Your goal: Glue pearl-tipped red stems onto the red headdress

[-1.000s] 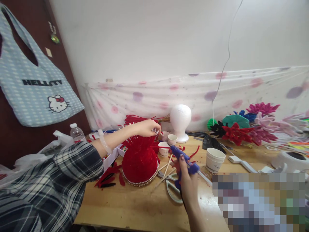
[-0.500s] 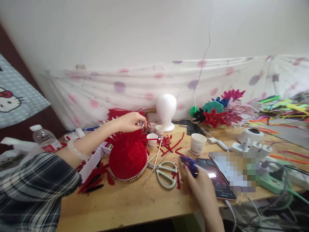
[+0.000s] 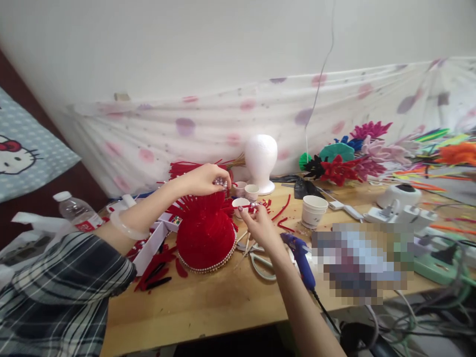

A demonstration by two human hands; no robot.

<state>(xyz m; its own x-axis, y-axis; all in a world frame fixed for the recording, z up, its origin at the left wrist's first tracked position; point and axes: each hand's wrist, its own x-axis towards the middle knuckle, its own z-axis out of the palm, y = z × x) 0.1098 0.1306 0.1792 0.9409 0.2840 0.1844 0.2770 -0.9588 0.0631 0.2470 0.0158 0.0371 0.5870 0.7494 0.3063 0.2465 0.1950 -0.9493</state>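
Observation:
A red fuzzy headdress (image 3: 206, 243) with a pearl-trimmed lower rim stands on the wooden table, red stems fanning out from its upper part. At its top, my left hand (image 3: 210, 179) is closed round a cluster of pearl beads (image 3: 220, 183); the fingertips are partly hidden. My right hand (image 3: 262, 228) reaches to the right side of the headdress and pinches a red pipe cleaner with pearls (image 3: 254, 205) near its end. Below the right hand lie green-handled scissors (image 3: 262, 267), partly covered by the forearm. A blue glue gun (image 3: 303, 260) rests to the right of that forearm.
Small paper cups (image 3: 252, 192) and a white foam head (image 3: 261, 161) stand behind. A larger paper cup (image 3: 314, 212) is at right, near fuzzy flowers (image 3: 340, 166) and a power strip (image 3: 435, 267). A white box (image 3: 152, 248) and a plastic bottle (image 3: 80, 213) are at left.
My right hand has let go of the glue gun on the table and moved up and left to the red pipe cleaner. My left hand stays at the headdress top.

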